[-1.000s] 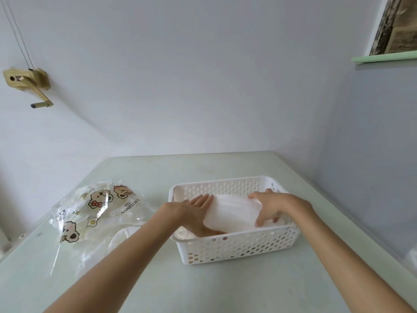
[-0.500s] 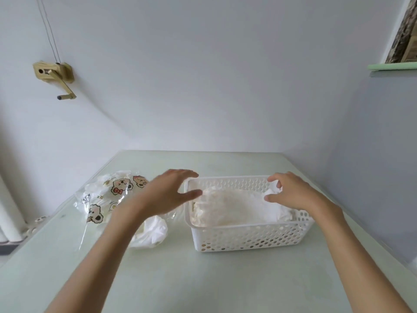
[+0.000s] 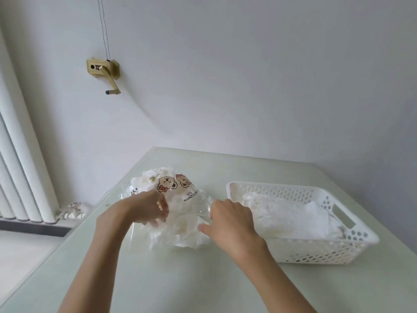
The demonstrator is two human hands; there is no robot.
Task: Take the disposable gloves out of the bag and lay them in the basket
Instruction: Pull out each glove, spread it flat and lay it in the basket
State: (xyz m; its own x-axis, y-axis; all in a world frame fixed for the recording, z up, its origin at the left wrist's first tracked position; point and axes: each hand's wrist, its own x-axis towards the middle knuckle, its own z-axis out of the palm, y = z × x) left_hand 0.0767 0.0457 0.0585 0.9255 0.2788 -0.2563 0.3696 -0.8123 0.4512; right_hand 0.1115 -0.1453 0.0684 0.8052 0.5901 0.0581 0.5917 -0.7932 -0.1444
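both hands are at the bag [image 3: 173,199] on the counter [image 3: 180,279]: left hand [image 3: 149,207] grips its plastic, right hand [image 3: 228,220] pinches its edge. gloves [image 3: 293,219] lie in the basket [image 3: 352,251] at the right.

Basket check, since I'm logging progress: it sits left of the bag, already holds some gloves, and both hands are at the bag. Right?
Not quite. In the head view the basket sits right of the bag, not left. It does hold gloves, and the left hand and right hand are both at the bag.
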